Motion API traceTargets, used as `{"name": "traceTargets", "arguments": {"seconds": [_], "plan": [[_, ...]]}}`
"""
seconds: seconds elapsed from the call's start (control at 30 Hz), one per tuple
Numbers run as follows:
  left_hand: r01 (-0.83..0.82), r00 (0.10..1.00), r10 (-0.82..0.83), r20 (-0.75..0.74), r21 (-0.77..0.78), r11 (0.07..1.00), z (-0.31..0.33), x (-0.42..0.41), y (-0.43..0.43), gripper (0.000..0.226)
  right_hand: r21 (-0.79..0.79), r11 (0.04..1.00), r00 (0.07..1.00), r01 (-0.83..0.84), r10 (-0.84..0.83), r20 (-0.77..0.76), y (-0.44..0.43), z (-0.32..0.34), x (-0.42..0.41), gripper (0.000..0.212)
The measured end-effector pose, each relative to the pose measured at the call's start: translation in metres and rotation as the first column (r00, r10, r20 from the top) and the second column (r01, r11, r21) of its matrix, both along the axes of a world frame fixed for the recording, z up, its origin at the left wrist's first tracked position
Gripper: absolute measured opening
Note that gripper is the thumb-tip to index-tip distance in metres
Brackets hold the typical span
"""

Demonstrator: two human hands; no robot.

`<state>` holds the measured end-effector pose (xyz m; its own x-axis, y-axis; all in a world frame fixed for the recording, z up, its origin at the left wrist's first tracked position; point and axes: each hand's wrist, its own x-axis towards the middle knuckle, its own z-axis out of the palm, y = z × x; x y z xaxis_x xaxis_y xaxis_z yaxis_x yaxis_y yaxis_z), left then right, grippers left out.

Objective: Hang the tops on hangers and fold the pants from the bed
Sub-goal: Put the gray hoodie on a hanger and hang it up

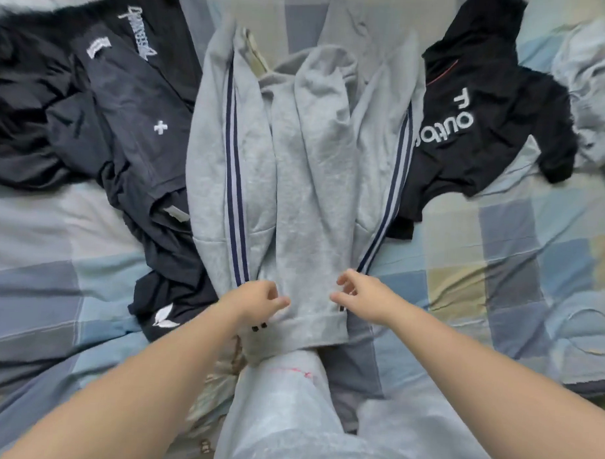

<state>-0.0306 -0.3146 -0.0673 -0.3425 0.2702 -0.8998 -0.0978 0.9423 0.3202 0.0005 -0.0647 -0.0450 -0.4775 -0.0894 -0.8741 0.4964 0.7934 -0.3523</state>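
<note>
A pair of light grey jersey sweatpants (306,181) with navy stripes down each side is lying lengthwise along the middle of the bed, which is covered by a blue, grey and pale yellow checked sheet (499,263). The two legs are stretching away from the person and the ribbed waistband (311,329) is sitting at the near end. Both bare forearms are reaching forward to that near end. The left hand (254,301) is resting on the cloth just beside the left stripe, its fingers curling under and its thumb pointing inward; whether it is pinching any fabric cannot be told. The right hand (360,295) is sitting just beside the right stripe with its fingers loosely curling like a claw over the cloth, and again a grip cannot be made out. A dark charcoal T-shirt with a small white cross (127,96) is lying crumpled on the left, touching the pants, with more black garments beyond it. A black top with white lettering (487,115) is lying on the right, its edge tucking under the pants. The person's own leg in pale blue-grey trousers (287,417) is overlapping the waistband at the near edge.
</note>
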Motion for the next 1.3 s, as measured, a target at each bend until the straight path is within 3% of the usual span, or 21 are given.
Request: {"name": "traceTargets", "arguments": {"seconds": [0.07,0.17,0.3,0.37,0.43,0.5,0.57,0.77,0.9,1.03,1.17,1.3], "plan": [[-0.021,0.976,0.027,-0.216,0.028,0.999,-0.017,-0.052,0.011,0.027,0.042,0.999,0.995,0.034,-0.03,-0.098,0.006,-0.018,-0.038,0.048],[0.003,0.799,0.038,-0.6,0.068,0.998,-0.039,-0.141,0.031,0.031,0.107,0.991,0.933,0.084,-0.041,-0.357,0.016,-0.043,-0.11,0.054],[-0.023,0.618,0.11,-0.779,0.123,0.992,-0.065,-0.259,0.06,0.05,0.223,0.971,0.818,0.087,0.059,-0.572,0.019,-0.067,-0.21,0.064],[-0.073,0.611,0.171,-0.773,0.16,0.984,-0.083,-0.311,0.068,0.062,0.307,0.949,0.741,0.071,0.156,-0.653,0.017,-0.078,-0.256,0.066],[-0.21,0.695,0.316,-0.646,0.237,0.948,-0.109,-0.346,0.065,0.074,0.363,0.929,0.669,0.069,0.227,-0.708,0.013,-0.088,-0.298,0.065],[-0.317,0.779,0.361,-0.512,0.176,0.932,-0.139,-0.355,0.054,0.086,0.383,0.921,0.647,0.07,0.25,-0.721,0.005,-0.101,-0.331,0.063],[-0.336,0.801,0.317,-0.508,0.058,0.94,-0.167,-0.349,0.044,0.087,0.372,0.927,0.684,0.045,0.243,-0.688,-0.006,-0.118,-0.356,0.065],[-0.455,0.785,0.4,-0.472,-0.002,0.89,-0.179,-0.385,0.044,0.079,0.411,0.91,0.839,-0.053,0.264,-0.475,-0.018,-0.156,-0.414,0.091],[-0.466,0.816,0.408,-0.409,-0.049,0.883,-0.183,-0.406,0.043,0.086,0.545,0.811,0.784,-0.213,0.475,-0.401,-0.027,-0.179,-0.428,0.096],[-0.479,0.82,0.422,-0.388,-0.059,0.876,-0.186,-0.414,0.043,0.092,0.547,0.827,0.773,-0.131,0.431,-0.466,-0.027,-0.186,-0.437,0.089],[-0.469,0.825,0.41,-0.389,-0.066,0.881,-0.189,-0.415,0.042,0.088,0.498,0.861,0.783,-0.102,0.378,-0.494,-0.028,-0.188,-0.443,0.067],[-0.47,0.825,0.396,-0.403,-0.102,0.877,-0.189,-0.417,0.045,0.093,0.515,0.849,0.79,-0.117,0.394,-0.47,-0.03,-0.19,-0.443,0.067]]}}
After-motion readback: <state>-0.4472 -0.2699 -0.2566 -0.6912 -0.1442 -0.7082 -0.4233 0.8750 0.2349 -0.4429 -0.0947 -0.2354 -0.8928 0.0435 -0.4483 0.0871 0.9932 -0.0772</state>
